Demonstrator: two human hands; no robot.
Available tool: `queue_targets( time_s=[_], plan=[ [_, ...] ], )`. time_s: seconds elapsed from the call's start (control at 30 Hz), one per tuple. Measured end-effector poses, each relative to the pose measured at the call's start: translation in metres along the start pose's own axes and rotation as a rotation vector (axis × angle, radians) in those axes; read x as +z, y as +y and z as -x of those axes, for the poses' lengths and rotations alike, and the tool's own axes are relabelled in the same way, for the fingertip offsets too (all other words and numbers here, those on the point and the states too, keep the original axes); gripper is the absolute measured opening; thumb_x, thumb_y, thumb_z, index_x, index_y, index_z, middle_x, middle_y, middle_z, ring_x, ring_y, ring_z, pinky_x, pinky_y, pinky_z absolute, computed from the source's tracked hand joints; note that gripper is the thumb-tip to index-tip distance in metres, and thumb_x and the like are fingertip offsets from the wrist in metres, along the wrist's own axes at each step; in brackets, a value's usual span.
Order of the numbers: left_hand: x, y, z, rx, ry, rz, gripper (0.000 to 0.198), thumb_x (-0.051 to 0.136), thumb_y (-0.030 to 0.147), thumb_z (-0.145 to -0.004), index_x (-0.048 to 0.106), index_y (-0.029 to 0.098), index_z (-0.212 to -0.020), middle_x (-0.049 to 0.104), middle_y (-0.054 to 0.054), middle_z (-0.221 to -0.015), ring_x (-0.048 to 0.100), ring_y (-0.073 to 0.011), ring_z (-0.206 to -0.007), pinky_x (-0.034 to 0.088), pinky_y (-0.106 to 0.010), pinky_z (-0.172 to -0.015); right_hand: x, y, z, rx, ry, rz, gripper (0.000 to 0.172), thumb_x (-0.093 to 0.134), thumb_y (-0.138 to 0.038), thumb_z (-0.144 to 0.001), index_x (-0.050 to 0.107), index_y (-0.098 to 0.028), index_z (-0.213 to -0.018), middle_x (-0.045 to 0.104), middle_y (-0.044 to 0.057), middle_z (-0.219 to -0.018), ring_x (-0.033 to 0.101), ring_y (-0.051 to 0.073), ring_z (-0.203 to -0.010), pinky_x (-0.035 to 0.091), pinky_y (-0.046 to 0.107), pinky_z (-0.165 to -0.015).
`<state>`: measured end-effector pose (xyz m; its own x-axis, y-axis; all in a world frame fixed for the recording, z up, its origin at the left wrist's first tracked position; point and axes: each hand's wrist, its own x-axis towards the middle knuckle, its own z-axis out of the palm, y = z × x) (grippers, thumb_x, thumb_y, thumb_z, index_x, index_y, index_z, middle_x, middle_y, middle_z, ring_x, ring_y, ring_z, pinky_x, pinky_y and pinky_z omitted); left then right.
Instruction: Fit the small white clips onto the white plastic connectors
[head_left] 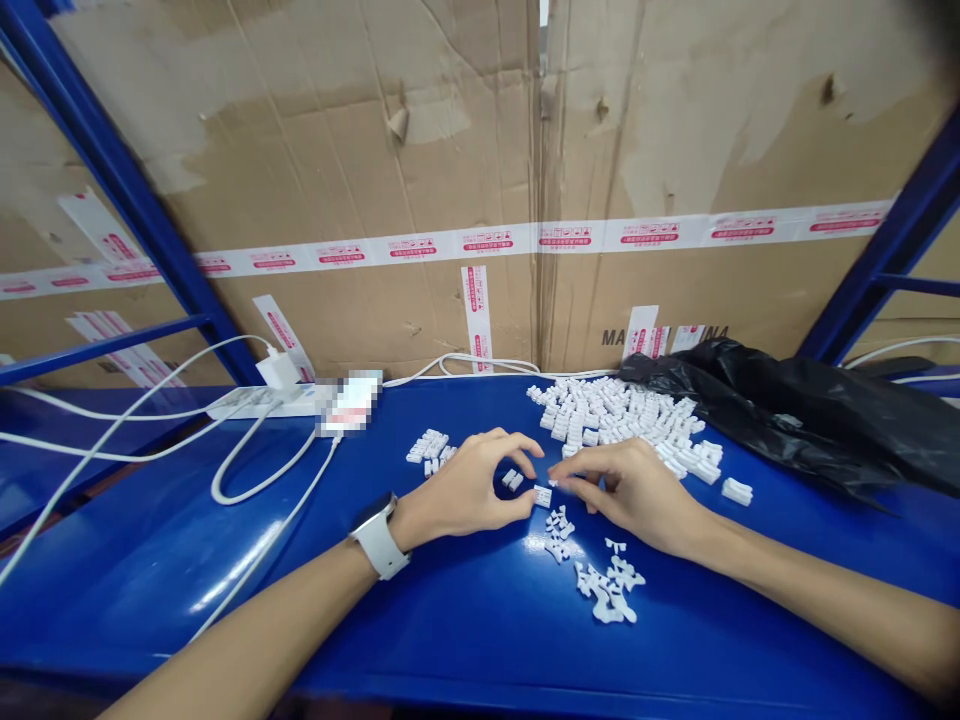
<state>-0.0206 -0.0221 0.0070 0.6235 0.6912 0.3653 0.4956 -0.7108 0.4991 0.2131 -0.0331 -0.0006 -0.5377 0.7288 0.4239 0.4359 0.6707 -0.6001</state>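
My left hand point(476, 485) curves in a C shape over the blue surface, index finger and thumb apart. Its thumb tip touches or sits right beside a small white ribbed plastic block point(542, 496). Two more small blocks point(513, 480) show through the gap between thumb and index finger. Facing it, my right hand point(637, 490) pinches a tiny white plastic piece point(553, 483) at its fingertips, close to the block. Small irregular white pieces point(559, 530) lie below the hands, with a further cluster of them point(609, 590) nearer me.
A large pile of white blocks point(622, 415) lies behind my right hand, near a black plastic bag point(772, 420). More blocks point(427, 446) sit behind my left wrist. At left are a power strip point(300, 400), a phone point(351, 402) and white cables. Cardboard point(375, 150) stands behind.
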Motion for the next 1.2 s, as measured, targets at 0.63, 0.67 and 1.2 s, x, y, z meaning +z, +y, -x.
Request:
queue_targets(
  time_s=[0.63, 0.67, 1.2],
  plan=[
    [0.0095, 0.0033, -0.0024, -0.022, -0.022, 0.209, 0.066, 0.072, 0.027, -0.08, 0.039, 0.02, -0.137, 0.073, -0.004, -0.099, 0.069, -0.0209, -0.094, 0.05, -0.038, -0.093, 0.0084, 0.0045, -0.0016, -0.033, -0.005, 0.053, 0.012, 0.064, -0.019, -0.089, 0.076, -0.02, -0.088, 0.071, -0.001, -0.067, 0.059, 0.009, -0.049, 0.043, 0.02, -0.051],
    [0.0094, 0.0031, -0.0027, -0.018, -0.022, 0.224, 0.066, 0.072, 0.027, -0.08, 0.04, 0.02, -0.136, 0.073, -0.004, -0.098, 0.069, -0.0205, -0.094, 0.051, -0.037, -0.092, 0.0084, 0.0049, -0.0018, -0.033, -0.007, 0.048, 0.012, 0.065, -0.019, -0.089, 0.076, -0.021, -0.088, 0.07, -0.001, -0.066, 0.059, 0.009, -0.048, 0.043, 0.02, -0.051],
    [0.0071, 0.0033, -0.0033, -0.018, -0.037, 0.256, 0.06, 0.074, 0.025, -0.081, 0.047, 0.02, -0.134, 0.072, -0.003, -0.094, 0.07, -0.0186, -0.089, 0.052, -0.034, -0.088, 0.0067, 0.0067, -0.0023, -0.089, 0.001, 0.015, 0.019, 0.063, -0.03, -0.093, 0.077, -0.019, -0.088, 0.072, 0.002, -0.063, 0.062, 0.011, -0.049, 0.047, 0.021, -0.049]
  ],
)
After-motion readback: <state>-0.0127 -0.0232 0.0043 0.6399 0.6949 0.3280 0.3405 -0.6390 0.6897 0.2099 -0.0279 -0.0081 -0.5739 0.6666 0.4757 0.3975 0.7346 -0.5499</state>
